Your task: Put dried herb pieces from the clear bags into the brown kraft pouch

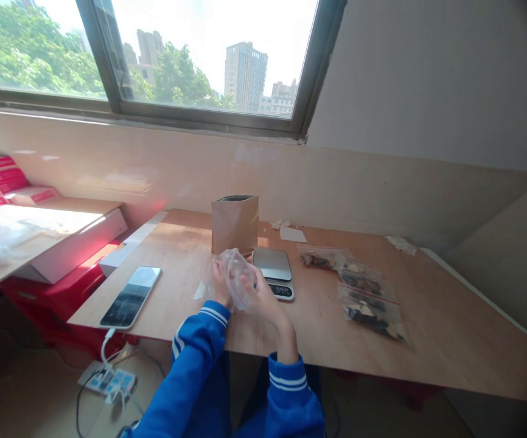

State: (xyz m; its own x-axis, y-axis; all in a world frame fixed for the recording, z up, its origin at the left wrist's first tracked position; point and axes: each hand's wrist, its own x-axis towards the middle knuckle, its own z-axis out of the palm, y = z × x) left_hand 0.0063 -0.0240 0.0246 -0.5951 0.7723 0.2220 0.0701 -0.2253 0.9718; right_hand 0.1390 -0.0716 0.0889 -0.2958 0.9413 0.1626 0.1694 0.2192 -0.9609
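Note:
My left hand [220,285] and my right hand [263,299] are both closed on a crumpled clear plastic bag [233,274], held between them just above the wooden table [450,328]. Both sleeves are blue with white stripes. Right behind the bag lies a small digital scale [274,271] with a steel platform. An open brown paper pouch [235,223] stands upright behind the scale. I cannot tell whether the clear bag has anything in it.
A phone [131,296] lies screen up at the table's left, cabled to a power strip [108,382] on the floor. Three clear zip bags of dried pieces [367,298] lie at the right. White and red boxes [69,243] stand at the left.

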